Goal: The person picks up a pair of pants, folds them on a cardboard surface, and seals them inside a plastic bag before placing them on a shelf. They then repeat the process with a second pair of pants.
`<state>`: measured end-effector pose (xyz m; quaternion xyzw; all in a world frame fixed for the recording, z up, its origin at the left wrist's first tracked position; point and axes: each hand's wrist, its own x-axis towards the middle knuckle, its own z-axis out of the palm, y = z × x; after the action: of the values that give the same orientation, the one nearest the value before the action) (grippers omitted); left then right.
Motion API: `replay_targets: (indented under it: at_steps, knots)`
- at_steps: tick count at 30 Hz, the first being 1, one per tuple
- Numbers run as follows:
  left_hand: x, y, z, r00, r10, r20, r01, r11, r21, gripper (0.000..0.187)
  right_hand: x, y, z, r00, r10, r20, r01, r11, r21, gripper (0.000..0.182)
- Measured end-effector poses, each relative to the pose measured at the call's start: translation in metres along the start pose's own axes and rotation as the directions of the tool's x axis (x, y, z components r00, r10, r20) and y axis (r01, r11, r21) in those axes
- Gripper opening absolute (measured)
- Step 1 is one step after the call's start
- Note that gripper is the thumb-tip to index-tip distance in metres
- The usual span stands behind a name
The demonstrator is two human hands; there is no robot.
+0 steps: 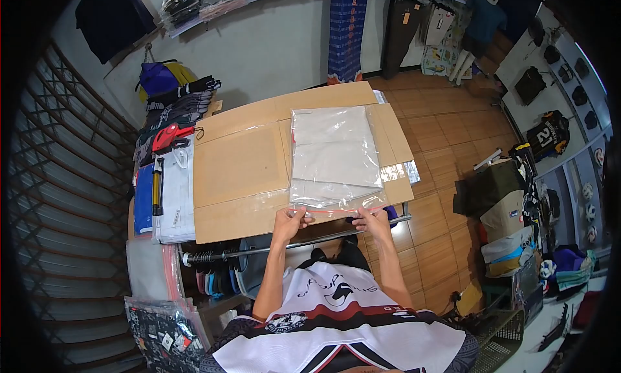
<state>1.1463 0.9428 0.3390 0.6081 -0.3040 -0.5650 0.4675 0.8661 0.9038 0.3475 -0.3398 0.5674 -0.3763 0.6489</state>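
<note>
A clear plastic zip bag (336, 208) with a folded light beige garment (333, 153) inside lies flat on a cardboard sheet (239, 153). Its red zip edge faces me. My left hand (293, 223) pinches the left end of that edge between thumb and fingers. At the right end, my right hand (371, 222) grips the same edge in a similar pinch. Both hands are just past the front border of the cardboard, and the bag's far end rests near its back.
Left of the cardboard are a red price-tag gun (171, 138), a yellow and black tool (157, 189) and folded packed clothes (176, 208). A metal rail (323, 240) with hangers runs below the front edge. Stacked clothes (501, 211) stand on the right, beyond the tiled floor (427, 127).
</note>
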Motion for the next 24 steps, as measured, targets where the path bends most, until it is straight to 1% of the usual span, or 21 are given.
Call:
replay_targets:
  at_steps: [2,5,8,11,14,20,23,24]
  knots:
    - [0.001,-0.003,-0.002,0.998,0.056,0.016,-0.057,0.995,0.076,0.029,0.003,0.006,0.000,1.000,-0.029,0.001,0.029,0.999,-0.017,0.029]
    - [0.001,-0.004,-0.001,0.997,0.075,0.019,-0.076,0.989,0.126,0.029,0.005,0.007,-0.002,1.000,-0.027,0.010,0.028,0.999,-0.028,0.029]
    - [-0.003,0.002,0.005,0.999,-0.020,-0.038,0.016,0.995,-0.096,0.028,0.002,0.001,-0.001,1.000,0.000,0.009,0.001,1.000,-0.015,0.030]
    - [-0.005,0.007,0.009,0.994,-0.101,-0.030,0.094,0.980,-0.173,0.027,-0.004,-0.010,0.004,1.000,0.021,0.018,-0.020,0.999,-0.035,0.031]
    - [-0.007,0.006,0.016,0.995,-0.097,-0.010,0.094,0.980,-0.175,0.026,-0.005,-0.010,0.008,0.999,0.024,0.027,-0.022,0.998,-0.062,0.030]
    - [-0.002,-0.011,0.017,1.000,0.008,-0.023,-0.009,0.998,-0.058,0.027,0.003,0.005,0.003,0.999,-0.004,0.037,0.007,0.997,-0.072,0.030]
    - [-0.006,0.000,0.019,0.997,-0.062,-0.035,0.058,0.991,-0.120,0.028,-0.001,0.000,0.008,0.999,0.023,0.026,-0.023,0.999,-0.030,0.031]
    - [-0.007,0.002,0.019,0.997,-0.071,-0.029,0.068,0.991,-0.113,0.030,-0.003,-0.002,0.010,0.999,0.036,0.021,-0.036,0.999,-0.012,0.032]
